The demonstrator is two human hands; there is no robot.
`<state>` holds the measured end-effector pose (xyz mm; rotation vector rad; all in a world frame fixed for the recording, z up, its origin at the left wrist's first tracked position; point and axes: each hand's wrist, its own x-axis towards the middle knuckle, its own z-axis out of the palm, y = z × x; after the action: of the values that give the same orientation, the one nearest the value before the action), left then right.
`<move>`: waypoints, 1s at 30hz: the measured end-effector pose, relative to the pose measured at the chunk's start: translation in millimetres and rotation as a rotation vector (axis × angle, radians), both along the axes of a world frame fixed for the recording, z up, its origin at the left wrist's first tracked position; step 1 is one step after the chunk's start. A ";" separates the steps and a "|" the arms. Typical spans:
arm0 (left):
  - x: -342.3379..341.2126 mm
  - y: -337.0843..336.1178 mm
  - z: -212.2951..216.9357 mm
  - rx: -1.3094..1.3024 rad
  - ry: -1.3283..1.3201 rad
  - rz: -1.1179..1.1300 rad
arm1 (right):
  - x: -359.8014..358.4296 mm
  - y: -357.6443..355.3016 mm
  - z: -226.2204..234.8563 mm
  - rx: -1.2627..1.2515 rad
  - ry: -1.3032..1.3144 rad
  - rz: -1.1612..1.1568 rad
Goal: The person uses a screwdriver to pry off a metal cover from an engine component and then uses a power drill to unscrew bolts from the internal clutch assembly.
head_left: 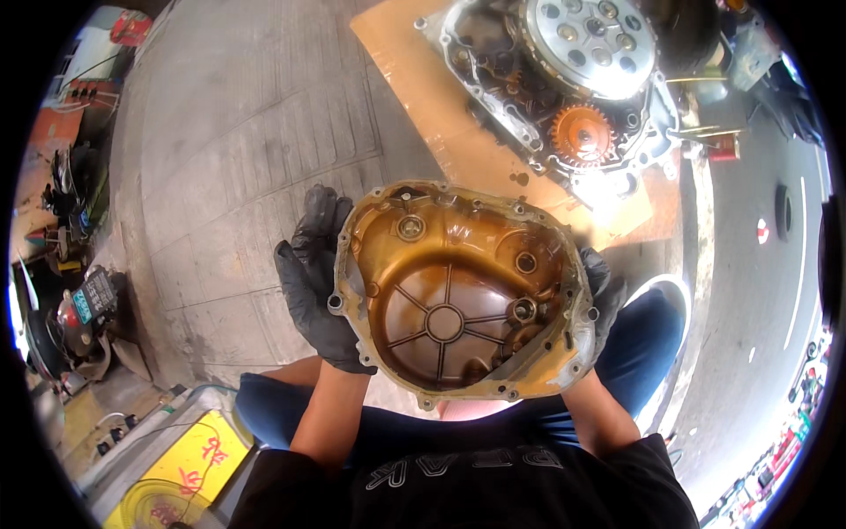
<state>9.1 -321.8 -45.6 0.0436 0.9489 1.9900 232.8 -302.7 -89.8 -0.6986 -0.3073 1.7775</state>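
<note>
Between my two black-gloved hands I hold an engine side cover (445, 324), its hollow, oil-stained inner face turned up toward me. Spoke-like ribs meet at a round boss in its deep bowl, and bolt holes line the rim. My left hand (315, 278) grips the left edge, fingers curled behind it. My right hand (604, 304) clasps the right edge, mostly hidden by the cover. Farther off at the upper right lies an opened engine (493, 106), with a round silver clutch (595, 44) and an orange-brown gear (582, 137) exposed.
The engine rests on oil-spotted cardboard (397, 53) over grey paving (238, 150). Tools and parts crowd the left side, near a yellow sheet (189, 458) with red marks. A road (767, 291) runs along the right. My knees (648, 339) are bent beneath the cover.
</note>
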 end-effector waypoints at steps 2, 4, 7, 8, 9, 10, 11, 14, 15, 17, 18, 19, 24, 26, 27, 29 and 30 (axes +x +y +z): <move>3.1 -8.4 -0.8 0.018 0.017 -0.071 | 3.7 6.4 -4.5 0.103 -0.052 0.024; 13.1 -14.5 2.9 -0.002 -0.064 -0.147 | 17.3 16.5 -16.9 0.211 -0.288 0.116; 17.8 -20.6 4.1 -0.152 -0.053 -0.324 | 27.5 -1.4 -16.3 0.123 -0.220 0.076; 21.8 -21.3 11.5 -0.135 -0.006 -0.339 | 33.8 0.0 -26.1 0.193 -0.362 0.098; 26.3 -28.6 16.0 -0.120 0.033 -0.350 | 33.2 10.9 -30.7 0.205 -0.294 0.142; 20.4 -40.4 2.5 -0.041 0.081 -0.353 | 31.1 9.6 -42.2 0.231 -0.226 0.153; 19.5 -53.5 -7.5 0.003 0.106 -0.366 | 29.7 4.4 -55.6 0.204 -0.148 0.160; 40.6 -70.6 -7.1 -0.065 0.053 -0.386 | 30.3 -18.3 -39.7 0.052 0.200 0.210; 41.7 -66.9 -12.9 -0.055 0.093 -0.403 | 34.7 -18.0 -41.3 0.053 0.241 0.197; 54.6 -74.2 -10.1 0.036 0.126 -0.412 | 38.6 -17.1 -36.2 0.073 0.231 0.144; 60.4 -80.5 -18.3 0.071 0.116 -0.412 | 39.8 -20.4 -38.6 0.089 0.188 0.140; 63.4 -85.8 -22.8 0.106 0.106 -0.412 | 39.4 -20.9 -39.2 0.106 0.146 0.136; 50.4 -108.2 -28.0 0.082 0.069 -0.465 | 30.2 -31.2 -34.2 0.086 0.158 0.245; 43.1 -112.3 -23.7 0.117 0.063 -0.457 | 24.1 -32.8 -36.0 0.152 0.234 0.292; 40.0 -116.3 -19.1 0.123 0.066 -0.448 | 21.2 -37.1 -28.9 0.175 0.258 0.335; 37.6 -123.0 -6.2 0.123 0.098 -0.377 | 14.1 -42.3 -15.4 0.166 0.222 0.323; 36.3 -125.9 2.0 0.131 0.117 -0.352 | 9.0 -44.9 -12.7 0.172 0.194 0.312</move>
<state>45.4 -447.7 -43.6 0.3783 0.8190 1.7319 241.9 -347.6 -102.5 -0.3654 -0.4491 2.0681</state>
